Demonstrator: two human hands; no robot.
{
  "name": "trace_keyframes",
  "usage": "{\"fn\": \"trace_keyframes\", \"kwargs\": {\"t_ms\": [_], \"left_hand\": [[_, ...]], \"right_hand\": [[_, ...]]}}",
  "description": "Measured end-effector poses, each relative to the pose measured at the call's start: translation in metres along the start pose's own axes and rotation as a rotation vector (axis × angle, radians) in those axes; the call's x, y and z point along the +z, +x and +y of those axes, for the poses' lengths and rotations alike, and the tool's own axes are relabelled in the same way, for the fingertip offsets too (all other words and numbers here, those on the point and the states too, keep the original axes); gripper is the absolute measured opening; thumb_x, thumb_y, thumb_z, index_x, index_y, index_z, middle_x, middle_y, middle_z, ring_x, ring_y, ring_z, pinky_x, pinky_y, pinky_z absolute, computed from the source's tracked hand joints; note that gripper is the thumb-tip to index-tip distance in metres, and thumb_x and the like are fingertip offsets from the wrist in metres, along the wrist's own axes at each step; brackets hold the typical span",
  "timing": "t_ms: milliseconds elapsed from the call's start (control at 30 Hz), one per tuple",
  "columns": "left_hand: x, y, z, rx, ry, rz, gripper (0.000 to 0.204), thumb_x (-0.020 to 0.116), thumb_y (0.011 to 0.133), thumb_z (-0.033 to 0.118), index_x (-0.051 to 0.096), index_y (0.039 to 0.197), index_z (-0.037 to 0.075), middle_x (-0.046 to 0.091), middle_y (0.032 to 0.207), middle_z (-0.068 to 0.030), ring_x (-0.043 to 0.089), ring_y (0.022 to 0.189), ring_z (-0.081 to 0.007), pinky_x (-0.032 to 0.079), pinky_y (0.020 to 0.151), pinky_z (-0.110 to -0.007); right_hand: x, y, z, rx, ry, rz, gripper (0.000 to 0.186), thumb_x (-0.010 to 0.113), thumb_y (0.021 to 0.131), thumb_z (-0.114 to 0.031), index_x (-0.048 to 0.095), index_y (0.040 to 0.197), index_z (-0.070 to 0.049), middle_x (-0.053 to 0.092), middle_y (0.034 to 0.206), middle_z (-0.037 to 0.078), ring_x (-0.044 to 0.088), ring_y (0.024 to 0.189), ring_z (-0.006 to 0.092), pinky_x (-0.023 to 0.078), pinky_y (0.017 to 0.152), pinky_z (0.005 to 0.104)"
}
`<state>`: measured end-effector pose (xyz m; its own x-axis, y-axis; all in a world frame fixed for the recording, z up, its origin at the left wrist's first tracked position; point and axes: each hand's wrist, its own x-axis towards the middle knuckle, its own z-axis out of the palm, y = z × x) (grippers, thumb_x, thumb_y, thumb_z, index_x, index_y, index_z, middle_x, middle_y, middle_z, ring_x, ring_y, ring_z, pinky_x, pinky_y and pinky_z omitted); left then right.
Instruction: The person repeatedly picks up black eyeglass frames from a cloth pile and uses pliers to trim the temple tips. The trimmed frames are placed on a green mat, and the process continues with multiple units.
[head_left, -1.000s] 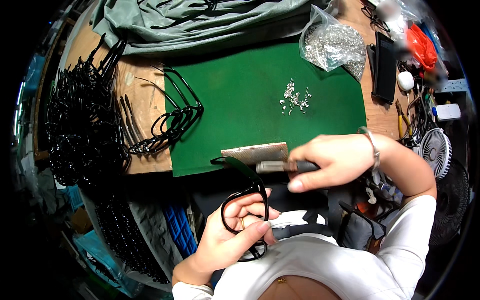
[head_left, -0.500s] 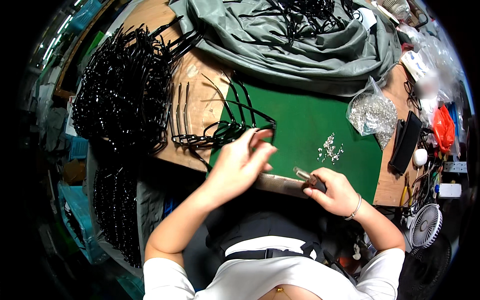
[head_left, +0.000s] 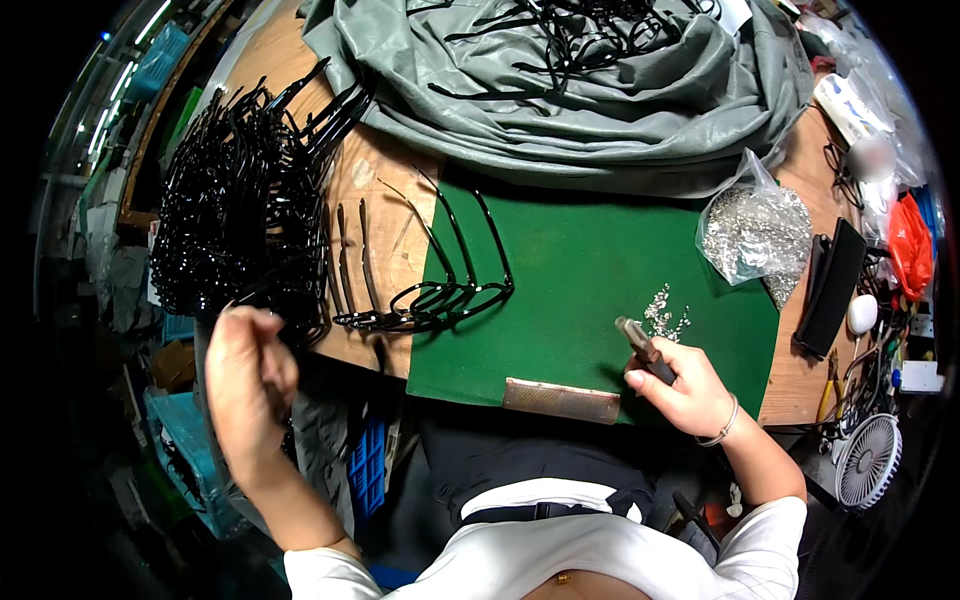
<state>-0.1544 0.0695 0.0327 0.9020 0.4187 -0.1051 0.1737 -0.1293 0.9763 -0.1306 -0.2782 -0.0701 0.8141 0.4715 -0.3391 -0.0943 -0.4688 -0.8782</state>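
My left hand (head_left: 248,385) is at the front of a tall pile of glossy black eyeglass frames (head_left: 230,200) on the left. Motion smears its fingers, so any grip on a frame is unclear. In my closed right hand (head_left: 688,392) is a pair of pliers (head_left: 640,342), metal jaws pointing up and away, over the green mat's front right. Just beyond the jaws lie loose silvery bits (head_left: 664,318). A few black eyeglass frames (head_left: 440,300) stand nested together at the mat's left edge, temples pointing away, apart from both hands.
The green mat (head_left: 560,240) covers the middle of the wooden table, with a worn strip (head_left: 562,400) at its front edge. A clear bag (head_left: 752,235) of silvery parts lies right, beside a black case (head_left: 832,285). Grey cloth (head_left: 600,140) carries more frames behind. A fan (head_left: 868,460) stands right.
My left hand has left the small nested group of eyeglass frames and swung left to the tall pile. My right hand still grips the pliers, slightly farther right. The view has shifted a little.
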Motion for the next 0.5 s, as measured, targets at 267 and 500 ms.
{"fn": "trace_keyframes", "kwargs": {"t_ms": [267, 500], "left_hand": [[0.023, 0.000, -0.011, 0.211, 0.357, 0.094, 0.036, 0.036, 0.091, 0.038, 0.044, 0.074, 0.007, 0.034, 0.051, 0.0042, 0.031, 0.042, -0.0028, 0.024, 0.039, -0.017], [0.072, 0.006, -0.034, 0.723, 1.162, -0.367, 0.033, 0.061, 0.074, 0.014, 0.054, 0.104, 0.004, 0.052, 0.098, -0.0120, 0.049, 0.090, -0.0281, 0.040, 0.079, -0.035]], "right_hand": [[0.007, 0.005, -0.011, -0.071, -0.138, -0.047, 0.024, 0.060, 0.076, -0.023, 0.054, 0.078, -0.001, 0.054, 0.065, 0.014, 0.056, 0.058, 0.0255, 0.043, 0.054, 0.0319], [0.004, 0.001, -0.013, -0.064, -0.087, -0.025, 0.025, 0.060, 0.076, -0.024, 0.055, 0.084, 0.000, 0.056, 0.073, 0.016, 0.057, 0.066, 0.0275, 0.045, 0.060, 0.0330]]}}
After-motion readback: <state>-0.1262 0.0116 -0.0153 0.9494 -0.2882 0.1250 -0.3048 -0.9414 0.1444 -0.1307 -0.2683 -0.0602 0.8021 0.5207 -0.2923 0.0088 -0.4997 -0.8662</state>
